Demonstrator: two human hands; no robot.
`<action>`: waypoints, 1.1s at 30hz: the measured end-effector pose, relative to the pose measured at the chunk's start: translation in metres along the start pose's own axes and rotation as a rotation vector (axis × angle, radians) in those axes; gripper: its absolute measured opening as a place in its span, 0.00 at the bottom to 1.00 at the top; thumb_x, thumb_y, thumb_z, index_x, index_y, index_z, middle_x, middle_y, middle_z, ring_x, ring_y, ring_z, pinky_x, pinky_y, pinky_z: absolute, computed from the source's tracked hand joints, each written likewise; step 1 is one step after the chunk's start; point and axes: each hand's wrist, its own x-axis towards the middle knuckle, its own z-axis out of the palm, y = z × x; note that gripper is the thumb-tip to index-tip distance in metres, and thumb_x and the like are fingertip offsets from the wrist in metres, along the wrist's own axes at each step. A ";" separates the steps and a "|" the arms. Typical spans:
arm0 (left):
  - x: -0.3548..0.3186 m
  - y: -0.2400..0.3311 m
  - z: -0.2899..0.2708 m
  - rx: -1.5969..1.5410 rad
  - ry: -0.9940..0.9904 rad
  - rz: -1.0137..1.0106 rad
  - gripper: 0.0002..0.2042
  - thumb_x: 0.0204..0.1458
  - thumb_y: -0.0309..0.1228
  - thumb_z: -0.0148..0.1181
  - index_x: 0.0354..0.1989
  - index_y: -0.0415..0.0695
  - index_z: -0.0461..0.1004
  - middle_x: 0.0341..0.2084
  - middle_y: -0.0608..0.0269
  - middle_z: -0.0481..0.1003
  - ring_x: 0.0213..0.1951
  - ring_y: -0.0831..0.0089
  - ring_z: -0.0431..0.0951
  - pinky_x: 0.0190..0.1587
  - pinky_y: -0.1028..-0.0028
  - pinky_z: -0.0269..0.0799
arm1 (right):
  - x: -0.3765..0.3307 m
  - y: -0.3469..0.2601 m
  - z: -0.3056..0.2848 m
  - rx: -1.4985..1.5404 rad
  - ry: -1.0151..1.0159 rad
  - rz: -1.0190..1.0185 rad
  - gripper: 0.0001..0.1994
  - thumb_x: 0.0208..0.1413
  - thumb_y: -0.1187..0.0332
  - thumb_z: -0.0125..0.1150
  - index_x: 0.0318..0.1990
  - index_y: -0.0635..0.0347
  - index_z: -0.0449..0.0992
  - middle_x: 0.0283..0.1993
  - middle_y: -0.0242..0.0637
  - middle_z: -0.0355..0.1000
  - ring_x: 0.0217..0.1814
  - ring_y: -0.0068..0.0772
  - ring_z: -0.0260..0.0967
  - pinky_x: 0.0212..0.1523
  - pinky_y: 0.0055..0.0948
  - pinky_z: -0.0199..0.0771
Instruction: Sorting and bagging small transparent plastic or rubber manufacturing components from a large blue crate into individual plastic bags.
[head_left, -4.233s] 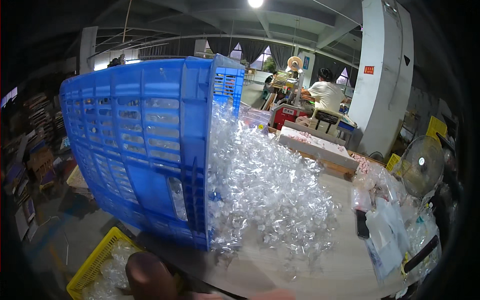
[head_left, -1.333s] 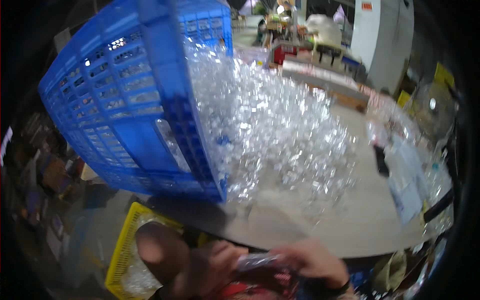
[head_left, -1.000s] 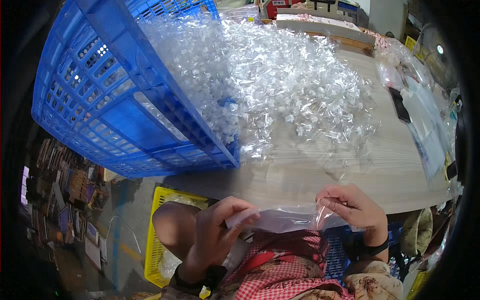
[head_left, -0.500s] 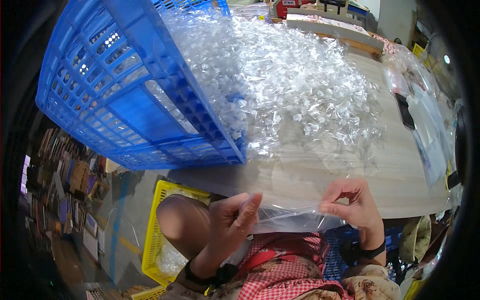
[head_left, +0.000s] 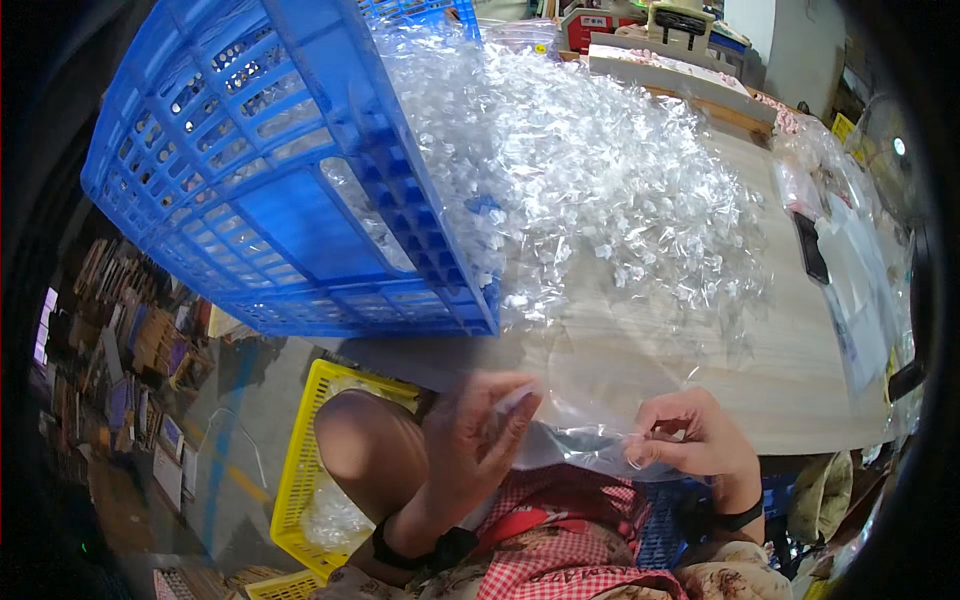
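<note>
A clear plastic bag (head_left: 580, 440) is stretched between my two hands, just over the near edge of the table. My left hand (head_left: 482, 430) grips its left side, the thumb pointing up and the fingers curled. On the other side, my right hand (head_left: 692, 432) pinches the bag between thumb and fingertips. Beyond them a large heap of small clear plastic packets with whitish pieces (head_left: 620, 170) spreads over the table (head_left: 790, 380). Part of the heap lies in the mouth of a blue plastic basket (head_left: 300, 220) tipped on its side.
Down on the left stands a yellow basket (head_left: 290, 480) holding clear packets. A dark phone (head_left: 810, 248) and flat plastic bags (head_left: 858, 300) lie along the table's right side. At the back is a long grey tray (head_left: 670, 70). Blue crate mesh (head_left: 660, 530) shows below the table edge.
My left hand has risen slightly and turned, its fingers curling inward. My right hand has come a little lower. The bag between them has opened somewhat; the whole view has shifted slightly.
</note>
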 end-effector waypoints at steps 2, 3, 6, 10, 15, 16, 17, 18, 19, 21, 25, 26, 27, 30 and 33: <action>0.009 0.004 -0.006 0.261 0.226 0.202 0.09 0.50 0.27 0.63 0.38 0.39 0.73 0.25 0.65 0.71 0.26 0.81 0.68 0.31 0.81 0.64 | 0.004 0.005 0.005 0.006 0.070 0.043 0.02 0.49 0.81 0.63 0.29 0.65 0.77 0.27 0.30 0.73 0.27 0.16 0.69 0.29 0.18 0.71; 0.014 0.005 -0.006 0.508 0.442 0.409 0.12 0.45 0.27 0.67 0.38 0.41 0.74 0.24 0.64 0.71 0.23 0.79 0.68 0.27 0.80 0.63 | 0.004 0.013 0.005 0.005 0.136 -0.016 0.06 0.46 0.81 0.66 0.26 0.63 0.74 0.25 0.30 0.72 0.25 0.16 0.69 0.27 0.18 0.70; -0.029 -0.003 -0.022 0.203 0.265 0.466 0.15 0.44 0.28 0.68 0.40 0.41 0.72 0.25 0.64 0.70 0.28 0.79 0.69 0.33 0.79 0.65 | 0.009 0.017 0.020 0.084 0.229 -0.103 0.10 0.45 0.80 0.68 0.23 0.61 0.71 0.23 0.30 0.70 0.24 0.14 0.69 0.24 0.16 0.68; -0.032 -0.005 -0.008 -0.441 -0.451 -0.263 0.16 0.51 0.30 0.63 0.45 0.40 0.66 0.25 0.69 0.67 0.30 0.84 0.68 0.35 0.81 0.65 | 0.023 0.042 0.046 0.084 0.139 -0.173 0.09 0.50 0.74 0.67 0.28 0.60 0.70 0.25 0.27 0.68 0.27 0.11 0.66 0.24 0.15 0.65; -0.043 -0.037 0.005 -0.708 -0.521 -0.470 0.09 0.57 0.30 0.55 0.41 0.39 0.67 0.27 0.68 0.70 0.32 0.85 0.69 0.36 0.81 0.67 | 0.031 0.041 0.073 -0.087 -0.097 -0.202 0.10 0.56 0.65 0.62 0.33 0.60 0.69 0.28 0.28 0.66 0.31 0.13 0.62 0.33 0.19 0.67; -0.043 -0.040 0.000 -0.636 -0.531 -0.482 0.07 0.58 0.29 0.53 0.39 0.39 0.68 0.28 0.68 0.71 0.33 0.85 0.69 0.36 0.81 0.67 | 0.031 0.041 0.072 -0.086 -0.144 -0.193 0.09 0.57 0.65 0.60 0.34 0.60 0.69 0.28 0.27 0.66 0.31 0.13 0.60 0.32 0.18 0.65; -0.047 -0.043 -0.002 -0.643 -0.537 -0.472 0.07 0.58 0.29 0.53 0.39 0.39 0.68 0.28 0.68 0.71 0.33 0.85 0.69 0.36 0.81 0.67 | 0.031 0.044 0.070 -0.085 -0.190 -0.183 0.08 0.58 0.66 0.59 0.34 0.61 0.69 0.28 0.26 0.65 0.30 0.12 0.59 0.30 0.18 0.64; -0.049 -0.046 -0.004 -0.532 -0.501 -0.456 0.06 0.58 0.29 0.52 0.37 0.39 0.69 0.29 0.67 0.72 0.33 0.85 0.70 0.36 0.81 0.67 | 0.031 0.047 0.069 -0.098 -0.185 -0.188 0.08 0.58 0.66 0.59 0.34 0.61 0.69 0.28 0.26 0.65 0.30 0.12 0.59 0.30 0.18 0.64; -0.048 -0.048 -0.005 -0.422 -0.461 -0.438 0.06 0.59 0.29 0.51 0.35 0.39 0.70 0.30 0.67 0.73 0.33 0.85 0.70 0.36 0.82 0.67 | 0.030 0.052 0.070 0.019 -0.226 -0.142 0.08 0.60 0.66 0.57 0.35 0.60 0.69 0.28 0.25 0.65 0.30 0.11 0.58 0.29 0.17 0.62; -0.050 -0.045 -0.008 -0.384 -0.445 -0.475 0.06 0.59 0.29 0.52 0.34 0.39 0.70 0.29 0.68 0.73 0.34 0.85 0.70 0.37 0.82 0.67 | 0.029 0.048 0.066 0.086 -0.305 -0.067 0.06 0.62 0.67 0.54 0.37 0.59 0.69 0.28 0.23 0.65 0.30 0.09 0.57 0.28 0.15 0.60; -0.058 -0.046 -0.011 -0.496 -0.488 -0.453 0.06 0.58 0.29 0.53 0.35 0.39 0.69 0.30 0.66 0.73 0.35 0.82 0.71 0.40 0.78 0.68 | 0.028 0.043 0.070 0.160 -0.312 0.037 0.06 0.61 0.68 0.54 0.37 0.61 0.69 0.31 0.25 0.67 0.32 0.11 0.60 0.31 0.16 0.64; -0.058 -0.044 -0.011 -0.489 -0.536 -0.380 0.07 0.58 0.30 0.53 0.35 0.38 0.69 0.30 0.65 0.72 0.36 0.80 0.72 0.41 0.77 0.69 | 0.029 0.047 0.072 0.116 -0.281 -0.059 0.06 0.61 0.68 0.54 0.37 0.62 0.69 0.31 0.25 0.67 0.33 0.12 0.62 0.33 0.17 0.65; -0.056 -0.039 -0.012 -0.496 -0.539 -0.373 0.07 0.58 0.30 0.53 0.35 0.38 0.69 0.30 0.65 0.72 0.36 0.80 0.72 0.41 0.77 0.69 | 0.031 0.053 0.075 0.075 -0.247 -0.154 0.06 0.60 0.69 0.55 0.36 0.62 0.70 0.32 0.25 0.68 0.33 0.14 0.63 0.34 0.18 0.66; -0.057 -0.037 -0.010 -0.391 -0.524 -0.382 0.07 0.57 0.31 0.55 0.35 0.39 0.68 0.31 0.63 0.72 0.37 0.78 0.72 0.43 0.76 0.68 | 0.035 0.057 0.080 0.031 -0.233 -0.166 0.05 0.59 0.70 0.57 0.36 0.62 0.71 0.31 0.27 0.69 0.33 0.14 0.63 0.34 0.19 0.66; -0.064 -0.049 -0.009 -0.502 -0.281 -0.340 0.04 0.58 0.28 0.53 0.35 0.40 0.67 0.31 0.62 0.72 0.36 0.77 0.72 0.42 0.75 0.68 | 0.032 0.050 0.074 0.127 -0.251 -0.110 0.05 0.57 0.70 0.59 0.37 0.61 0.73 0.30 0.29 0.69 0.32 0.13 0.64 0.32 0.18 0.65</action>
